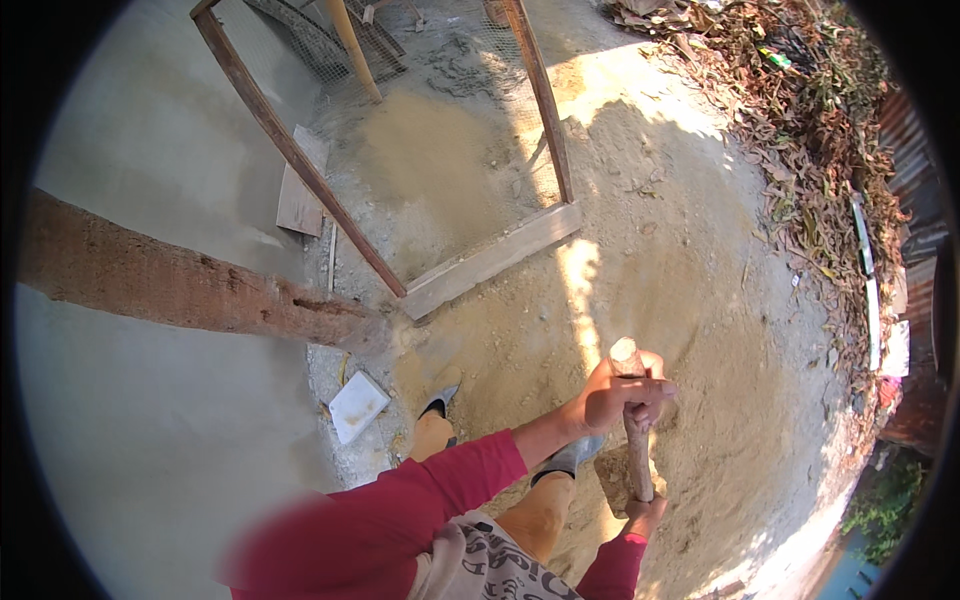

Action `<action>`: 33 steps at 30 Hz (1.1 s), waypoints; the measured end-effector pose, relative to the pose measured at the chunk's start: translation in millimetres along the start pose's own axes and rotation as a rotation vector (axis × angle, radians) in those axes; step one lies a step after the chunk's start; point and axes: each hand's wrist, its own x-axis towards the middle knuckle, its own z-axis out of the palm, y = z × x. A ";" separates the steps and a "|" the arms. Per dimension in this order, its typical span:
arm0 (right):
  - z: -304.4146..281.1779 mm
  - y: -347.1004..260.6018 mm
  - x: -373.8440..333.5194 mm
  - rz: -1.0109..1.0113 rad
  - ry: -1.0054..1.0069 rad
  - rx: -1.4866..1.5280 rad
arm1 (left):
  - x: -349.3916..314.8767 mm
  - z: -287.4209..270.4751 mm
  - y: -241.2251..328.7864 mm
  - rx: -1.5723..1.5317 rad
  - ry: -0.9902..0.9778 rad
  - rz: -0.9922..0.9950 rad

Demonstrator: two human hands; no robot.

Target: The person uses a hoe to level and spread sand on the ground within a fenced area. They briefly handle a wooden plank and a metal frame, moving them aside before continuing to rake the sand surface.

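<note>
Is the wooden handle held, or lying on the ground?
Held: left hand grips the wooden handle near its pale end, right hand further along.

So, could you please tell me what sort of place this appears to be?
Probably an outdoor yard, perhaps with some building work going on: there is bare sandy ground, a wood-framed mesh screen, and a spread of dry leaves toward the upper right.

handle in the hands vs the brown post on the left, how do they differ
The handle is thin; the post is much thicker. The left hand and right hand grip the handle, while neither touches the post. The handle shows a pale end; the post's upper end runs out of view. Both are long, brownish and look wooden.
</note>
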 end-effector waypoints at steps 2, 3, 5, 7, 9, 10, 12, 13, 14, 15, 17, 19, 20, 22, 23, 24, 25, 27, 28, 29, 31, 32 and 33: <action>132.7 14.2 -3.6 0.154 0.229 0.296 | -29.4 -28.5 80.7 0.072 -0.062 0.167; 220.5 27.5 -41.9 0.231 0.131 0.266 | -66.6 -43.7 127.4 0.114 -0.077 0.266; 326.3 27.0 -30.6 0.125 -0.323 0.265 | -116.5 -47.5 219.1 0.268 -0.286 0.512; 478.5 28.8 -89.6 0.196 -0.329 0.296 | -203.6 -67.2 291.1 0.449 -0.419 0.802; 594.3 13.7 -226.9 0.103 -0.620 0.196 | -302.6 -84.0 321.0 0.538 -0.211 1.098; 630.6 -1.5 -236.4 0.019 -0.748 0.229 | -327.0 -94.9 321.5 0.526 -0.082 1.252; 674.2 -31.2 -316.3 -0.115 -0.909 0.179 | -359.2 -110.8 311.9 0.421 0.308 1.322; 687.1 -42.0 -332.9 -0.161 -0.962 0.229 | -370.8 -124.2 301.9 0.351 0.497 1.347; 698.3 -53.8 -343.2 -0.213 -1.014 0.286 | -391.1 -159.3 289.8 0.297 0.505 1.304; 702.1 -62.5 -350.6 -0.258 -1.108 0.284 | -411.2 -194.2 275.7 0.251 0.514 1.264; 694.2 -73.4 -360.9 -0.335 -1.149 0.292 | -409.7 -227.7 246.2 0.092 0.579 1.167; 675.0 -71.9 -361.4 -0.370 -1.059 0.297 | -398.6 -233.3 230.5 0.160 0.716 1.166; 659.7 -70.3 -356.7 -0.381 -1.010 0.273 | -390.5 -231.1 224.3 0.197 0.780 1.153; 628.1 -53.6 -331.5 -0.387 -0.904 0.229 | -392.0 -233.2 210.2 0.431 1.050 0.992; 607.8 -44.6 -314.0 -0.348 -0.863 0.208 | -400.1 -236.5 201.0 0.605 1.159 0.871; 585.8 -30.8 -292.7 -0.307 -0.816 0.185 | -409.0 -238.2 190.8 0.781 1.259 0.734; 565.3 -12.9 -274.1 -0.277 -0.665 0.152 | -417.7 -230.1 186.0 1.329 1.286 0.547; 518.4 27.0 -232.0 -0.222 -0.428 0.093 | -433.9 -214.1 173.5 1.928 1.081 0.108; 493.0 51.2 -205.8 -0.191 -0.345 0.067 | -442.1 -211.2 162.0 1.973 0.928 -0.105; 467.8 75.3 -178.7 -0.117 -0.252 0.009 | -448.7 -209.7 149.6 1.948 0.793 -0.424; 419.2 124.7 -137.7 0.000 -0.066 -0.134 | -458.6 -209.1 115.1 1.823 0.558 -0.913; 396.5 150.5 -124.6 0.041 0.027 -0.213 | -460.1 -209.8 100.0 1.747 0.461 -1.079; 376.8 174.7 -111.4 0.065 0.034 -0.271 | -461.8 -206.4 87.8 1.668 0.399 -1.082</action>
